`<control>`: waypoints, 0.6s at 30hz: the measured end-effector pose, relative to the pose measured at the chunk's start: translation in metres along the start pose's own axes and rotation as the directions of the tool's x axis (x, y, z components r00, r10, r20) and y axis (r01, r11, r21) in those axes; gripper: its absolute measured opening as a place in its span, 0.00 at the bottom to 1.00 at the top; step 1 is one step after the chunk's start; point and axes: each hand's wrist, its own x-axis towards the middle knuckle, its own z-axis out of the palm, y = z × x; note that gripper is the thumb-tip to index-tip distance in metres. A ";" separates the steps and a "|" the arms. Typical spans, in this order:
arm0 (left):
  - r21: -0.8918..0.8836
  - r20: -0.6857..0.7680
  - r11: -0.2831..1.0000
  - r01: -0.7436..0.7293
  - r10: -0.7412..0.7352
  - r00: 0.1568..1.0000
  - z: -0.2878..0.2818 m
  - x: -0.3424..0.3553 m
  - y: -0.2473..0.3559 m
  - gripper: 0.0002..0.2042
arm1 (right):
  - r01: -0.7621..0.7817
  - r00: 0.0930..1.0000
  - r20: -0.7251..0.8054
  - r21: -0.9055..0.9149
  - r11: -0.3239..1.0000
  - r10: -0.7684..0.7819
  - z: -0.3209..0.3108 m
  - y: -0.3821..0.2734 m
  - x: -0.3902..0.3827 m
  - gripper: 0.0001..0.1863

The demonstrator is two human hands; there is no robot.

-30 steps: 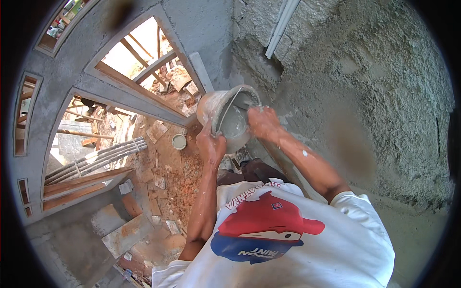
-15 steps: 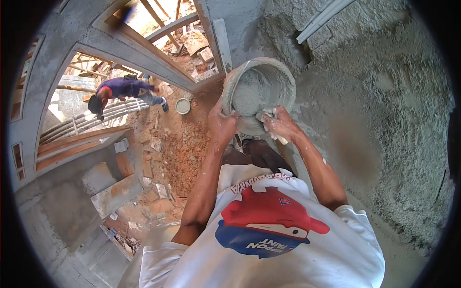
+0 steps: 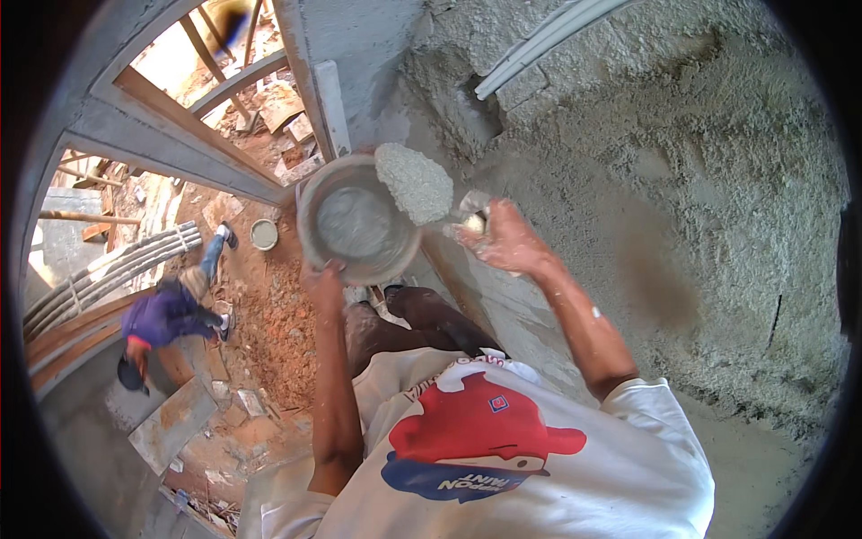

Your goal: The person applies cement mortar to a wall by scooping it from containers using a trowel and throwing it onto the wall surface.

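Left hand (image 3: 325, 283) tight on bucket (image 3: 314, 208) rim, grey mortar (image 3: 355, 220) inside; right hand (image 3: 507, 240) tight round heaped trowel (image 3: 473, 222).

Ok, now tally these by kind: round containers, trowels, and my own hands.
Round containers: 2, the large bucket and the small pail on the ground
Trowels: 1, the trowel loaded with grey mix
Your hands: 2, left hand at the bucket's rim, right hand on the trowel
Total: 5

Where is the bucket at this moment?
In the head view, the bucket is left of centre, its near rim in the left hand; mortar on the trowel in the right hand overlaps its upper-right edge.
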 end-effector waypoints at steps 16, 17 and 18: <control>0.215 -0.251 0.977 0.003 0.053 0.967 -0.106 -0.032 -0.029 0.20 | -0.036 0.907 -0.402 0.224 0.974 0.126 -0.169 0.026 -0.014 0.24; 0.250 -0.217 0.968 -0.029 0.086 0.972 -0.106 -0.024 -0.039 0.19 | -0.187 0.911 -0.343 0.151 0.971 0.228 -0.148 0.011 -0.011 0.20; 0.277 -0.174 0.959 -0.060 0.112 0.978 -0.098 -0.017 -0.046 0.19 | -0.238 0.947 -0.209 0.051 0.970 0.244 -0.134 0.022 -0.008 0.19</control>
